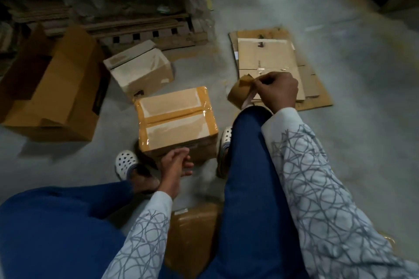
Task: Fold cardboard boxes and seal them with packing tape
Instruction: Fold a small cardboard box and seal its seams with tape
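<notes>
A small cardboard box point(176, 120) stands on the floor between my feet, its top seam and edges covered with brown packing tape. My left hand point(175, 165) rests against its near side, fingers relaxed and holding nothing. My right hand point(275, 93) grips a roll of brown packing tape point(238, 95) above my right knee, fingers pinching the tape's loose end at the top of the roll. Behind that hand lies a stack of flat, unfolded cardboard boxes point(272, 59).
Another taped box point(138, 68) sits tilted behind the first. A large open carton point(56, 88) lies on its side at the left. Piles of flat cardboard point(113, 7) fill the back. A brown box point(192, 233) is under me between my legs. Grey concrete floor point(362, 75) spreads to the right.
</notes>
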